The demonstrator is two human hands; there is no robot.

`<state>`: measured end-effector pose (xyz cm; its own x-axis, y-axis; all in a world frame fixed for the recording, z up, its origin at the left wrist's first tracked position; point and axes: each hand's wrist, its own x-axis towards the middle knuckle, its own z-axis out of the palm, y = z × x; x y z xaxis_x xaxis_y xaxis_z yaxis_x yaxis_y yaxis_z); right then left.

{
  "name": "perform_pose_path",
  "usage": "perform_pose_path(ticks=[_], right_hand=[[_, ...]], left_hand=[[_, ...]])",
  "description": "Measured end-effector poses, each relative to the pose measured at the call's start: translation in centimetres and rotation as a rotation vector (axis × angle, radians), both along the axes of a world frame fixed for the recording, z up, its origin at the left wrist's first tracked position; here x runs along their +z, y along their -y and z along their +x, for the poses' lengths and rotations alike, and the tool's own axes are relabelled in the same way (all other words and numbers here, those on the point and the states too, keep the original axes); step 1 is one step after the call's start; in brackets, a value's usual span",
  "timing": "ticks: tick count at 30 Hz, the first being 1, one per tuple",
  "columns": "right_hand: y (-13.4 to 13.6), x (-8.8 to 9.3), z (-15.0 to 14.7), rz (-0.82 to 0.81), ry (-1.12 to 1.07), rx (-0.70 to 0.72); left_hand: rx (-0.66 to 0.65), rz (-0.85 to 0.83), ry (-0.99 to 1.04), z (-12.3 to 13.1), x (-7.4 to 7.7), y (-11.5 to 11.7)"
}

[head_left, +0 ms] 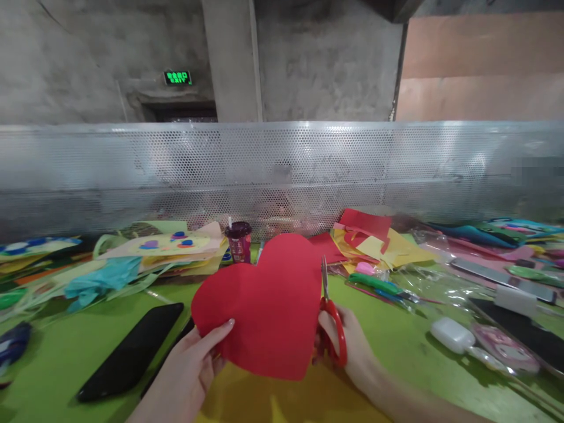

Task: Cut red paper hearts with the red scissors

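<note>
"Who holds what?"
"Between the 2 hands is a red paper heart (264, 305): the left hand (196, 358) pinches its lower left edge, thumb on top; the right hand (355, 338) curls around red-handled scissors (329, 306) at its right edge."
"Are the scissors apart?"
"Apparently nearly closed, though blur leaves that uncertain."
"And nearby?"
"On the green worktop (396, 341), a black phone (132, 352) lies left of the left hand, a lidded cup (239, 241) stands beyond that hand, and a white case (452, 335) rests right of the right hand."

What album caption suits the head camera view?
Left fingers hold a red paper heart; right fingers hold red-handled scissors.
</note>
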<state>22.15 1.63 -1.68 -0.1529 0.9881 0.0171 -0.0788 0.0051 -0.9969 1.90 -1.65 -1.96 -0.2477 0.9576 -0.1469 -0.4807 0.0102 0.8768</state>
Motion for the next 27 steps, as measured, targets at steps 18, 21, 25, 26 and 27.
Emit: perform_pose_path(ticks=[18,21,25,26,27], right_hand=[[-0.67,-0.78,0.30,-0.023,-0.031,0.028],[-0.55,-0.54,0.30,-0.034,-0.017,0.023],[-0.32,-0.32,0.29,-0.038,-0.005,0.017],[-0.28,-0.30,0.28,-0.041,-0.010,0.016],[-0.27,-0.31,0.28,-0.044,-0.017,0.017]], left_hand=[[0.001,-0.027,-0.019,-0.04,0.47,0.04],[0.021,-0.028,-0.022,-0.02,0.36,0.11],[0.021,-0.015,-0.030,-0.23,0.11,-0.04],[0.018,-0.009,-0.030,-0.27,0.07,-0.11],[0.020,-0.009,-0.028,-0.30,0.03,-0.18]])
